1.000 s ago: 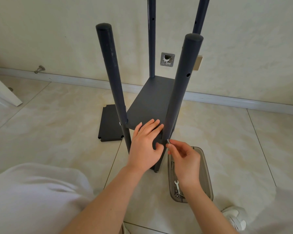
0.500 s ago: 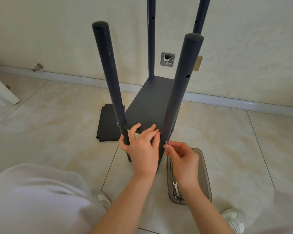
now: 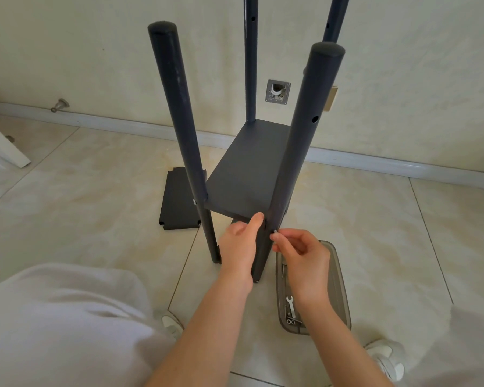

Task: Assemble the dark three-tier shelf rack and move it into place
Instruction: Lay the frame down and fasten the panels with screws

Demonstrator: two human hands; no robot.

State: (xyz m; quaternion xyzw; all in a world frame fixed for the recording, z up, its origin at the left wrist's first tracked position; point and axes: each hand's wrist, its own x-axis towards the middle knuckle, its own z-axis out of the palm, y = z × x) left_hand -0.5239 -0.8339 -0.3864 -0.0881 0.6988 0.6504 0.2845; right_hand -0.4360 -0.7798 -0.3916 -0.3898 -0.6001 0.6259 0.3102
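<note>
The dark rack stands on the tiled floor with several upright poles and one shelf board [image 3: 249, 174] fitted low between them. My left hand [image 3: 239, 247] grips the shelf's near edge beside the near right pole [image 3: 299, 152], thumb on top and fingers beneath. My right hand [image 3: 302, 255] pinches a small silver screw [image 3: 274, 231] against that pole at shelf height. A spare dark shelf board [image 3: 179, 202] lies flat on the floor behind the near left pole [image 3: 179, 121].
A translucent grey tray [image 3: 338, 289] on the floor under my right wrist holds a small wrench [image 3: 290, 304] and loose hardware. The wall with a metal plate [image 3: 277, 90] is close behind the rack. My knees and white shoes frame the bottom; a white door edge [image 3: 0, 146] at left.
My left hand slid from lying flat on top of the shelf to gripping its near edge with fingers underneath. The right hand stayed at the pole with the screw.
</note>
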